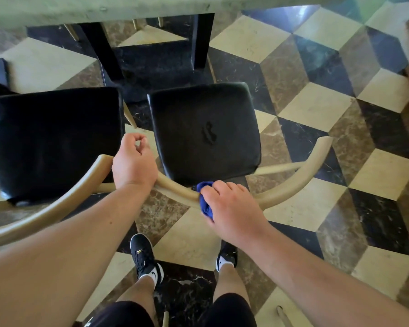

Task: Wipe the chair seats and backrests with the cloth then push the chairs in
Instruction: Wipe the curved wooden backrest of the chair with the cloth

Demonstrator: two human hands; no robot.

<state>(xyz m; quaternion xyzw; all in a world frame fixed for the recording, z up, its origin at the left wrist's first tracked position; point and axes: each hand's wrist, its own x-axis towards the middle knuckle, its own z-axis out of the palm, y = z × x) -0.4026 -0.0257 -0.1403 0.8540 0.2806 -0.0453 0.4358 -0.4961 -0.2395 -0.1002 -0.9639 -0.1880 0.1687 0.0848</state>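
Observation:
Two chairs with black padded seats and curved tan wooden backrests stand side by side below me. My right hand [232, 206] grips a bunched blue cloth [204, 201] against the middle of the right chair's backrest [291, 185], behind its seat [204, 133]. My left hand [134, 161] lies over the left end of that backrest, in the gap between the chairs, with its fingers loosely curled and nothing in them. The left chair's seat [54, 142] and its backrest [54, 208] are to the left of my arm.
A pale stone table top [104, 8] on black legs [104, 50] stands just beyond the chairs. The floor is tiled in a cream, brown and black cube pattern. My feet in black shoes stand behind the right chair. A brown wooden piece shows at the right edge.

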